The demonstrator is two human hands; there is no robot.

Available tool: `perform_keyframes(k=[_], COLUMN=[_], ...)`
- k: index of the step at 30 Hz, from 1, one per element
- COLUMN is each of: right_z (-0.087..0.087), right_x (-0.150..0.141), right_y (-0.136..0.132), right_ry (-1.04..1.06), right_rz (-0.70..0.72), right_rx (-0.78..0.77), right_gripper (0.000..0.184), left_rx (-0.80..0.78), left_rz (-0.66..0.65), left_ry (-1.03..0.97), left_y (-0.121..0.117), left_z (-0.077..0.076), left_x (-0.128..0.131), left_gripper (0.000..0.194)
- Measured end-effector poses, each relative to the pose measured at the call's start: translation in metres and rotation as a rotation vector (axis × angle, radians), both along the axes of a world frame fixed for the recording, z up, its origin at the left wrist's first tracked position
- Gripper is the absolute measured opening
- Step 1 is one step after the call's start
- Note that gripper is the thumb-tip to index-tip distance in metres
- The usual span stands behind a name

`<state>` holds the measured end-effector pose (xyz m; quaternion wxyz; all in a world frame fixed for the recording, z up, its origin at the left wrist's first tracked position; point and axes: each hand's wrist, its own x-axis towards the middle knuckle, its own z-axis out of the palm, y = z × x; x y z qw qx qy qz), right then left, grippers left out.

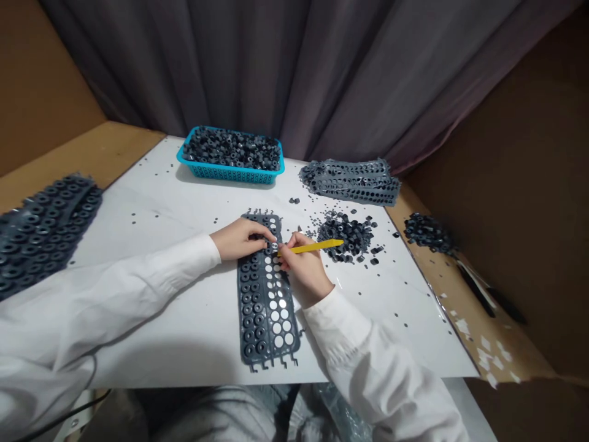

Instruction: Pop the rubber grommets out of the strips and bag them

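A dark grey rubber sheet (252,307) lies lengthwise on the white table before me. Round ring-like parts fill its left columns, while open holes showing white run down its right columns. Across the sheet's upper part rests my left hand (242,238), its fingers stretched toward the right columns. My right hand (304,267) is closed in a pen grip around a yellow pen-like tool (322,245). The tool's lower end points at the sheet close to my left fingertips. Whether its tip touches a ring is too small to tell.
A blue basket (230,173) heaped with dark rubber pieces stands at the back. Punched sheets (352,181) are stacked back right, near a pile of loose pieces (347,236). More ringed sheets (43,227) lie left. A black-handled tool (476,288) and white scraps (492,356) lie right.
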<state>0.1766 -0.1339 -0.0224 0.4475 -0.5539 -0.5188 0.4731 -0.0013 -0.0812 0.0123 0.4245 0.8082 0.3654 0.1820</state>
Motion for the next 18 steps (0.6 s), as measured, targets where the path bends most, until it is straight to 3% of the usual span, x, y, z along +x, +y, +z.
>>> perform_keyframes(k=[9, 14, 18], right_z=[0.005, 0.016, 0.023], right_x=[0.002, 0.003, 0.000], right_y=[0.000, -0.004, -0.013], right_ry=[0.095, 0.126, 0.141], right_rz=[-0.030, -0.243, -0.227], right_rx=[-0.002, 0.236, 0.324], right_gripper=[0.028, 0.020, 0.019], left_rx=[-0.764, -0.968, -1.018], left_rz=[0.068, 0.031, 0.014], left_ry=[-0.432, -0.583, -0.648], left_y=[-0.004, -0.009, -0.013], left_z=[-0.011, -0.014, -0.013], left_x=[-0.005, -0.003, -0.002], left_gripper=[0.038, 0.035, 0.036])
